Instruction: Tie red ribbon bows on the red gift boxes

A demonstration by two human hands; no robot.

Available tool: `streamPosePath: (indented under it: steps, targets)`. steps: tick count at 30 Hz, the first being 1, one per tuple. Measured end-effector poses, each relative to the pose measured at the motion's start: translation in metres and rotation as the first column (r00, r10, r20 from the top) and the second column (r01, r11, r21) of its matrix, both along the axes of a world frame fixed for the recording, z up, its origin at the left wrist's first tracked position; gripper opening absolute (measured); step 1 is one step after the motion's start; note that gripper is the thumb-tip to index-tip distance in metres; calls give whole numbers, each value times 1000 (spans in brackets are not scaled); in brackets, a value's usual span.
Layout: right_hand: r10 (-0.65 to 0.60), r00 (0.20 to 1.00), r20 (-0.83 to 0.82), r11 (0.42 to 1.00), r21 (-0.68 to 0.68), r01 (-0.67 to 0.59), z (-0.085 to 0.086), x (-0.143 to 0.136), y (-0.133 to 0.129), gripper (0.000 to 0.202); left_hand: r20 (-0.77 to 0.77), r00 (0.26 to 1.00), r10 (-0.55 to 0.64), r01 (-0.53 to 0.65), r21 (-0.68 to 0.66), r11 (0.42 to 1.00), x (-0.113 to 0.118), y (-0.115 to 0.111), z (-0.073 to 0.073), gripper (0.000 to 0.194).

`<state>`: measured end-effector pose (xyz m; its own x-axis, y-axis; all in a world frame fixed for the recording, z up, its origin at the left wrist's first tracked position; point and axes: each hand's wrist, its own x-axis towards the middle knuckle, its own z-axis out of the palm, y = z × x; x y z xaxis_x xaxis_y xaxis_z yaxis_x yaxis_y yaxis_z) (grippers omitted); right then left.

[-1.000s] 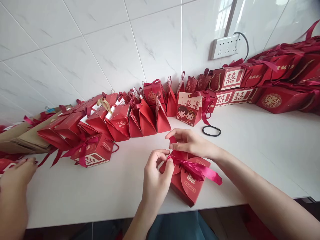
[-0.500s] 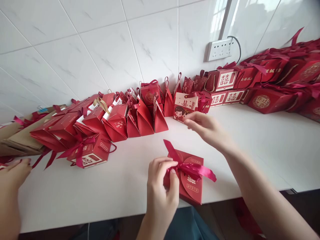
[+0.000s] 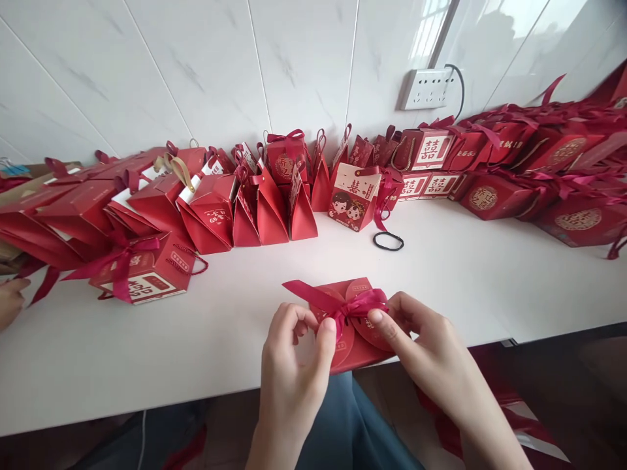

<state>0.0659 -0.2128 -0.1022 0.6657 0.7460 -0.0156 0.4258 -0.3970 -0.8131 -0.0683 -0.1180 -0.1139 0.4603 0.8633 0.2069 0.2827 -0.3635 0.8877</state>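
Observation:
A flat red box [image 3: 362, 346] with round overlapping flaps lies at the table's front edge, and a dark pink ribbon [image 3: 360, 304] is tied in a bow on top of it. My left hand [image 3: 301, 365] pinches the ribbon at the left of the knot between thumb and fingertips. On the other side, my right hand [image 3: 424, 346] closes its thumb and fingers on the bow's right loop. The box's right part is partly hidden by my right hand.
Red gift boxes [image 3: 210, 209] line the wall, with more stacked at right [image 3: 494, 196]. A ribboned box [image 3: 151, 271] stands left on the white table [image 3: 220, 346]. A black band [image 3: 388, 241] lies behind my hands. Another person's hand [image 3: 10, 301] is at the far left.
My right hand has come down from the cartoon-printed box to the bow. The red box has turned and sits a little further left. The view has shifted, and the black band now shows.

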Motion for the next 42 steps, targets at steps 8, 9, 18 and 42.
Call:
streamPosePath:
  steps: [8, 9, 18, 42]
  targets:
    - [50, 984, -169, 990, 138, -27, -3, 1, 2, 46, 124, 992, -30, 56, -212, 976, 5, -3, 1, 30]
    - [70, 976, -206, 986, 164, -36, -3, 2, 2, 46, 138, 990, -21, 56, -254, 966, 5, -3, 1, 31]
    - [8, 969, -249, 982, 184, 39, -3, -1, 12, 52, 170, 985, 13, 37, -288, 957, 10, -2, 3, 33]
    - [156, 644, -749, 804, 476, 358, -35, -3, 13, 50, 206, 978, 6, 77, -392, 917, 9, 1, 1, 34]
